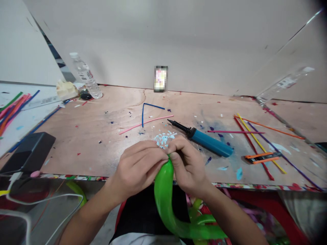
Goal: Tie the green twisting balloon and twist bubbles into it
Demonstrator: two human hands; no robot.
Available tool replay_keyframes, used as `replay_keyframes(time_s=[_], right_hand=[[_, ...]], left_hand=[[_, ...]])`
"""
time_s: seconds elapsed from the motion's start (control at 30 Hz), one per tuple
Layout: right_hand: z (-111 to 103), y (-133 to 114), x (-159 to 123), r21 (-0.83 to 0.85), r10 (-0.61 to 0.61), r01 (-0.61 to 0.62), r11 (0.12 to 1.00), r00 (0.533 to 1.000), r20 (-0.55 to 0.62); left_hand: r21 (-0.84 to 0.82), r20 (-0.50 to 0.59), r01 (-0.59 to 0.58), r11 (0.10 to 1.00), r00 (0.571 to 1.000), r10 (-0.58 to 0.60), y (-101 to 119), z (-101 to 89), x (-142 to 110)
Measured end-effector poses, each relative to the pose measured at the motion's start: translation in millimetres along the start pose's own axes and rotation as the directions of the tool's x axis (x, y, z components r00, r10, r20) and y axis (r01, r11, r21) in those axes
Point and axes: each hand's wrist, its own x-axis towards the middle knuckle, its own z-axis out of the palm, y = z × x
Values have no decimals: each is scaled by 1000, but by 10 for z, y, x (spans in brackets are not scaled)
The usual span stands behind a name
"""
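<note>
A long green balloon point(163, 190), inflated, hangs from my fingers over my lap and curves away to the right below the table edge. My left hand point(140, 165) pinches its top end from the left. From the right, my right hand point(187, 163) grips the same end with thumb and curled fingers. Both hands meet there, so the very tip is mostly hidden. Just beyond my fingertips lies a scatter of light blue scraps point(165, 139). A blue hand pump point(212, 141) with a black nozzle rests on the table beside my right hand.
Uninflated balloons lie about: a blue one point(142, 114), a pink one point(146, 124) and several at right near an orange utility knife point(263, 157). A phone point(160, 79) leans on the back wall. Bottles point(87, 76) point(284, 83) stand at both sides; a black box point(28, 153) sits left.
</note>
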Motion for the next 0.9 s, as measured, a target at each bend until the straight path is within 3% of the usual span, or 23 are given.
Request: replay_keyframes(time_s=[0.3, 0.53, 0.7, 0.8, 0.9], right_hand=[[172, 103, -57, 174, 60, -38, 984, 990, -125], [174, 113, -46, 178, 54, -36, 983, 993, -100], [149, 111, -41, 145, 52, -37, 989, 993, -104], [129, 125, -15, 92, 14, -3, 996, 993, -118], [93, 150, 49, -56, -113, 106, 993, 984, -140]], left_hand=[[-1, -42, 85, 996, 996, -85, 28, 113, -8], [-80, 13, 53, 995, 999, -53, -64, 111, -5], [-180, 133, 84, 980, 989, -60, -117, 70, -15], [-302, 139, 228, 926, 971, -194, -112, 67, -38], [-495, 266, 471, 730, 882, -389, -77, 71, -48]])
